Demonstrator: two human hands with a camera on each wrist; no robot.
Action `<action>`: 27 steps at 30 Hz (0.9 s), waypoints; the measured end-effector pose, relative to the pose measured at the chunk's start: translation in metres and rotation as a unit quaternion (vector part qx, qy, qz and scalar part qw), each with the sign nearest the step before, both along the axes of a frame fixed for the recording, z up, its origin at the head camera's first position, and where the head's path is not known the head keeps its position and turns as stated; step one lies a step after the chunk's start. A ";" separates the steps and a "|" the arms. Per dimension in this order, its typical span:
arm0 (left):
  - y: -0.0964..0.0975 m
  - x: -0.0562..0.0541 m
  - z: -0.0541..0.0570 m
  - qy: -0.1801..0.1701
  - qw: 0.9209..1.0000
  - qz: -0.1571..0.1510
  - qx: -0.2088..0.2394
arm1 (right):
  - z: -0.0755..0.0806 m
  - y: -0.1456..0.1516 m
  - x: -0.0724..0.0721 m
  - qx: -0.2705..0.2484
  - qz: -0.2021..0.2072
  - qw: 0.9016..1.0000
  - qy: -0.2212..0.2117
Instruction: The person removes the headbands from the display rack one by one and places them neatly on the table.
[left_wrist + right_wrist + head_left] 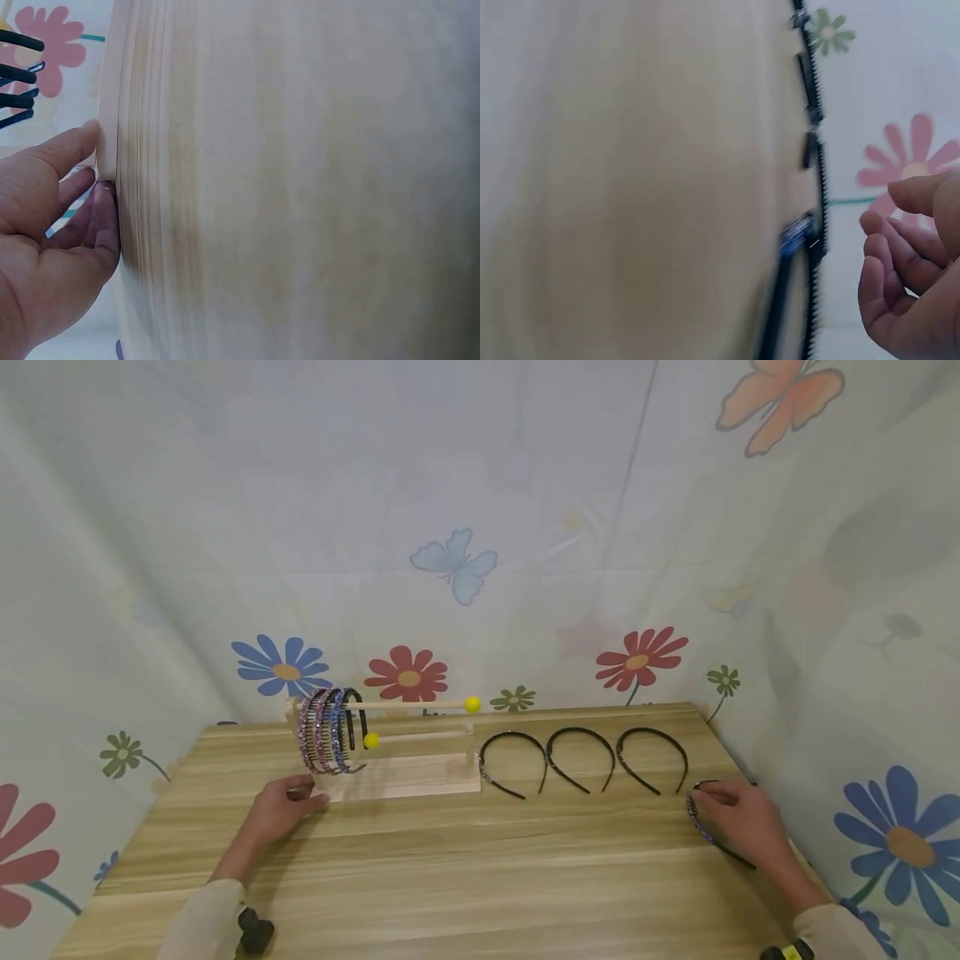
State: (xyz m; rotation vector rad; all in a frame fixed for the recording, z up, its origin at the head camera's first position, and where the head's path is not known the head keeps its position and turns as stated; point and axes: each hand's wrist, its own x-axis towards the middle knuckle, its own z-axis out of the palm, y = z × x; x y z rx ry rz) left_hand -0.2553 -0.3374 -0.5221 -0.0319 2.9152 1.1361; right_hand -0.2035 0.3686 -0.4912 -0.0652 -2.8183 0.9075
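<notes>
Four loose headbands: three slim black hoop headbands (581, 729) are lying in a row on the wood-grain tabletop (480, 877); a black headband with a blue-purple beaded side (698, 824) is lying at the far right, beneath the right hand (738, 822).
Right fingers: they are curving loosely, leaving a narrow gap to the thumb, and are holding nothing.
Left hand (273, 814): its thumb and fingers are pinching the near left corner of the pale wooden rack with yellow-tipped rods (420, 774), where glittery beaded headbands (321, 732) are hanging.
Beaded headband's handling: I'm judging it light, springy and fairly stiff; its beads may be grippy, its bare ends slippery and snappable if splayed.
Best hold: the crown of the arch.
Right wrist view: it is showing small teeth along headbands and that finger gap, both obscure from the head.
Left wrist view: it is showing the fingers bunched below the thumb, clearer than above.
</notes>
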 end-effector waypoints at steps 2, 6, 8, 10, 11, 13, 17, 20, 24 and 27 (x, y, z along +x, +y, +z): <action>0.000 0.000 0.000 0.002 1.000 -0.001 0.001 | 0.009 -0.009 0.000 -0.012 0.001 1.000 0.020; 0.000 0.000 0.000 0.003 1.000 -0.003 0.004 | 0.027 -0.030 -0.001 -0.045 0.015 0.996 0.076; 0.000 0.001 -0.001 0.003 1.000 -0.003 0.005 | 0.031 -0.043 -0.001 -0.060 0.025 0.992 0.108; -0.001 0.001 -0.002 0.003 1.000 -0.002 0.007 | 0.033 -0.057 -0.003 -0.076 0.039 0.987 0.134; -0.001 0.001 -0.002 0.003 1.000 -0.002 0.006 | 0.034 -0.064 -0.004 -0.083 0.047 0.985 0.143; -0.001 0.001 -0.002 0.002 1.000 0.000 0.004 | 0.035 -0.079 -0.007 -0.097 0.065 0.981 0.153; -0.001 0.001 -0.002 -0.002 1.000 0.002 0.001 | 0.038 -0.109 -0.011 -0.119 0.101 0.975 0.160; -0.001 0.000 -0.002 -0.002 1.000 0.003 0.002 | 0.040 -0.131 -0.015 -0.143 0.128 0.968 0.162; -0.001 -0.001 -0.002 -0.006 1.000 0.004 0.004 | 0.043 -0.159 -0.023 -0.169 0.165 0.957 0.169; -0.001 -0.001 -0.002 -0.011 1.000 0.008 0.006 | 0.046 -0.179 -0.028 -0.186 0.192 0.948 0.172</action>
